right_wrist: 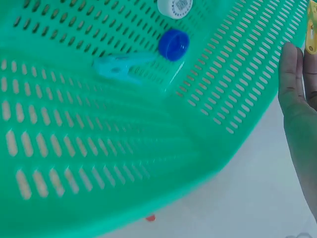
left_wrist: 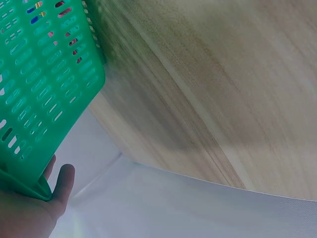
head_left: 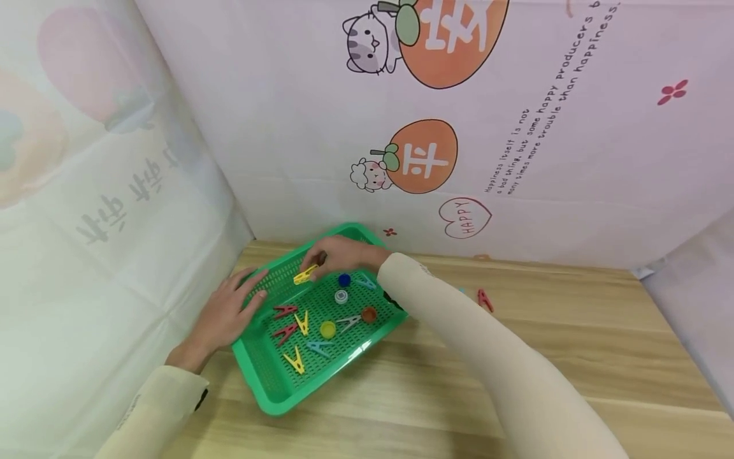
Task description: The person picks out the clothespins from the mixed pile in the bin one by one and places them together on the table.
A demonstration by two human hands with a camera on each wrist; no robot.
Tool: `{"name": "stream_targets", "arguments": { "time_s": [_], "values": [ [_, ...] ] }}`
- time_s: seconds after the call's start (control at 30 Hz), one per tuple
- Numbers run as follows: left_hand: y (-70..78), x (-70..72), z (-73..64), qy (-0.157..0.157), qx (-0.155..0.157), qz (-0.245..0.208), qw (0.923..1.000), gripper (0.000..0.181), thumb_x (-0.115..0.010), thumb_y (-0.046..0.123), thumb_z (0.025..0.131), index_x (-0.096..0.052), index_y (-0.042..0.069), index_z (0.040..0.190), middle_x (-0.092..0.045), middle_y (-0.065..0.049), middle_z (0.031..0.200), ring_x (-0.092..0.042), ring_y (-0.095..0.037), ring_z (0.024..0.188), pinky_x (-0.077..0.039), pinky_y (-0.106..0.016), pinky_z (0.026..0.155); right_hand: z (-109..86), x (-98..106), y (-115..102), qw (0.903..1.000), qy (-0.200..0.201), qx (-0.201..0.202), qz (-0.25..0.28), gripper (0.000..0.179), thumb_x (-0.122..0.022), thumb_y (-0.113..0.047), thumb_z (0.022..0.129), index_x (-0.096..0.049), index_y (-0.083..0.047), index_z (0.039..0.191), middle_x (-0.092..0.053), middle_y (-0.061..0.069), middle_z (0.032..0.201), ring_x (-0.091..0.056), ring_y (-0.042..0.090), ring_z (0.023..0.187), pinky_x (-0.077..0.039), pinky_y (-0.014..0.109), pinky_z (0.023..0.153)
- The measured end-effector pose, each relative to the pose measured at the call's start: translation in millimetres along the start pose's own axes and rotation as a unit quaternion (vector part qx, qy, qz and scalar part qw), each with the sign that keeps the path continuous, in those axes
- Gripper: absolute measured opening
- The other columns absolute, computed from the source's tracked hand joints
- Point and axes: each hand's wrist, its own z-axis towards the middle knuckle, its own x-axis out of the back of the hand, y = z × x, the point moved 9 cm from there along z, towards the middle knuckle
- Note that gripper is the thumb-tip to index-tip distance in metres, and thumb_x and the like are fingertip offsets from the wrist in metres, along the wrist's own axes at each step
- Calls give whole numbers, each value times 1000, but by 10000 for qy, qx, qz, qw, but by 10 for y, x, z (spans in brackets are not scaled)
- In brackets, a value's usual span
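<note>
In the head view my right hand (head_left: 338,254) pinches a yellow clothespin (head_left: 306,275) over the far left part of a green perforated plastic basket (head_left: 304,390). The right wrist view shows this clothespin (right_wrist: 311,34) at the fingertips, partly cut off. My left hand (head_left: 226,310) rests on the basket's left rim, fingers fairly straight. Inside the basket lie several clothespins: red (head_left: 285,333), yellow (head_left: 295,361), light blue (head_left: 318,347) and grey (head_left: 348,322). Among them are bottle caps in blue (head_left: 344,280), white (head_left: 341,296), yellow (head_left: 327,329) and orange-brown (head_left: 369,314).
A red clothespin (head_left: 484,299) lies on the wooden table (head_left: 550,331) right of the basket. Beside it, a bit of something light blue (head_left: 462,291) shows past my right sleeve. Printed white sheeting (head_left: 309,159) walls off the table's back and left side.
</note>
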Motion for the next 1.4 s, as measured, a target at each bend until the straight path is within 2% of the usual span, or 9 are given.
{"name": "stream_targets", "arguments": {
  "time_s": [0.2, 0.43, 0.6, 0.93, 1.27, 1.4],
  "values": [
    [-12, 17, -33, 33, 50, 31, 10000, 54, -48, 36, 118, -46, 11, 166, -40, -24, 170, -42, -52, 151, -38, -76, 118, -128, 124, -12, 9990, 302, 167, 284, 29, -79, -27, 103, -80, -19, 131, -71, -1, 136, -64, 16, 123, -55, 33, 108],
    [6, 0, -28, -33, 45, 61, 10000, 55, -47, 38, 118, -46, 12, 166, -39, -23, 170, -42, -52, 150, -39, -76, 117, -297, 248, -11, 9921, 685, 572, 886, 30, -78, -21, 103, -80, -12, 131, -72, 4, 131, -64, 17, 117, -56, 31, 104],
    [22, 13, -13, -41, 32, 87, 9999, 55, -46, 38, 118, -46, 12, 166, -39, -24, 171, -41, -53, 151, -38, -78, 117, -507, 370, -19, 9873, 934, 629, 1119, 30, -78, -20, 103, -79, -10, 131, -71, 6, 126, -62, 19, 111, -57, 31, 103],
    [56, 20, 2, -18, -54, 92, 9999, 55, -47, 38, 118, -46, 12, 166, -40, -24, 170, -42, -53, 150, -38, -77, 117, -961, 604, 93, 9798, 1463, 728, 1152, 30, -76, -19, 104, -79, -13, 133, -70, 5, 121, -61, 21, 108, -60, 35, 104],
    [61, 8, -14, 8, -61, 49, 10000, 55, -46, 37, 118, -45, 11, 166, -38, -25, 171, -41, -53, 151, -36, -77, 118, -1465, 699, 379, 9653, 2070, 417, 1539, 29, -76, -14, 103, -79, -10, 132, -68, 8, 125, -64, 25, 104, -59, 26, 89],
    [67, 3, -16, 2, -52, 36, 10000, 55, -46, 37, 118, -45, 11, 166, -39, -25, 170, -41, -54, 150, -36, -77, 117, -1696, 695, 546, 9595, 2344, 180, 1555, 30, -78, -18, 103, -79, -14, 133, -65, 7, 123, -60, 27, 102, -57, 24, 87]
  ]
}}
